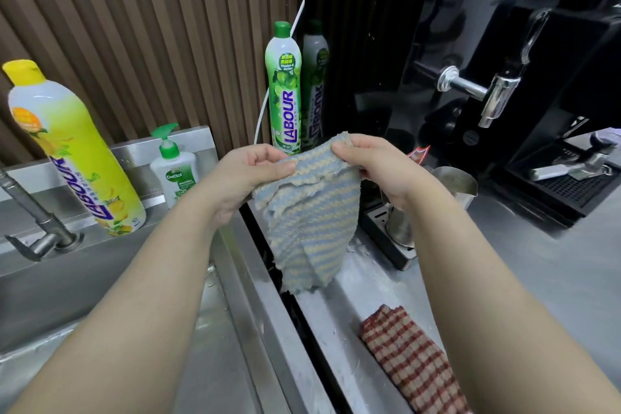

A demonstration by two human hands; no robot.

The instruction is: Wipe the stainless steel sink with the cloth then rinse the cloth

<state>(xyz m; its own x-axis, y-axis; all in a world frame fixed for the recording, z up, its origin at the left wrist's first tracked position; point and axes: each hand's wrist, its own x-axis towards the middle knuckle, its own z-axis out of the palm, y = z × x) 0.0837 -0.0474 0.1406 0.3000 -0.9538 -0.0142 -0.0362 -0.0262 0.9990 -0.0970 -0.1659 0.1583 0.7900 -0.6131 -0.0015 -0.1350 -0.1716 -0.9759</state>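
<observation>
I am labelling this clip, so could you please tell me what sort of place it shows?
Probably a café or staff kitchen wash-up corner: a steel sink with a tap, bottles of dish soap along its ledge, and a black coffee machine on the steel counter beside it.

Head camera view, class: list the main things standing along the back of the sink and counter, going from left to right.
Tap → yellow-capped Labour bottle → Dettol pump bottle → green-capped Labour bottle → black drinks machine. In front, the left hand and right hand hold up the striped cloth.
</observation>
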